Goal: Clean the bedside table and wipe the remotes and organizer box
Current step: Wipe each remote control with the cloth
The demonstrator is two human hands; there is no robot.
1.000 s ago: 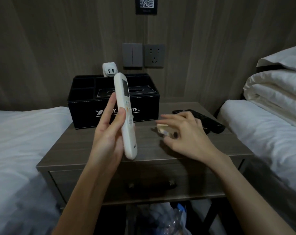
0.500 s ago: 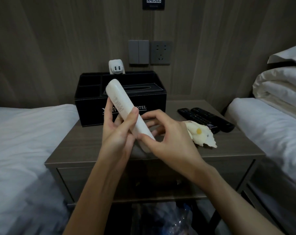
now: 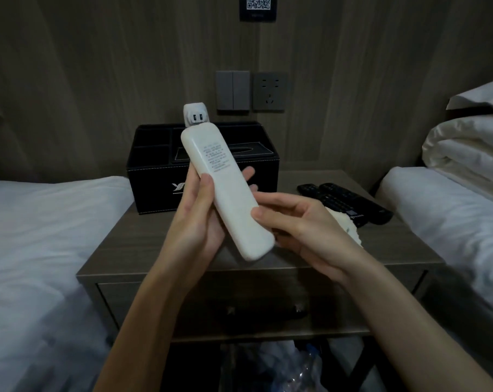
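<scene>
White remote (image 3: 225,190) is held up above the bedside table (image 3: 132,244), tilted with its top leaning away to the left and its back to the camera; the printed label on that back is too small to read, and the button side is turned out of sight. The left hand (image 3: 194,222) grips its middle, thumb laid on the back and fingers wrapped behind, with only their tips showing past the right edge. The right hand (image 3: 304,230) pinches the lower end, thumb pressed against the right edge and fingers curled underneath, mostly hidden by the remote. Behind that hand a pale cloth (image 3: 344,224) lies on the tabletop, only a crumpled edge of it in view. Two black remotes (image 3: 350,202) lie side by side toward the table's right rear, their near ends covered by the cloth and the hand. A black organizer box (image 3: 155,176) stands at the back left, its front logo largely blocked by the left hand and the remote. A white charger (image 3: 194,114) pokes up behind it, base concealed. On the wall are a switch (image 3: 233,90), a socket (image 3: 269,91) and a QR plaque (image 3: 257,7) cut off by the top edge. White bedding (image 3: 41,222) flanks the table. Below the drawer (image 3: 155,304), crumpled plastic (image 3: 290,366) sits in shadow, hard to make out.
</scene>
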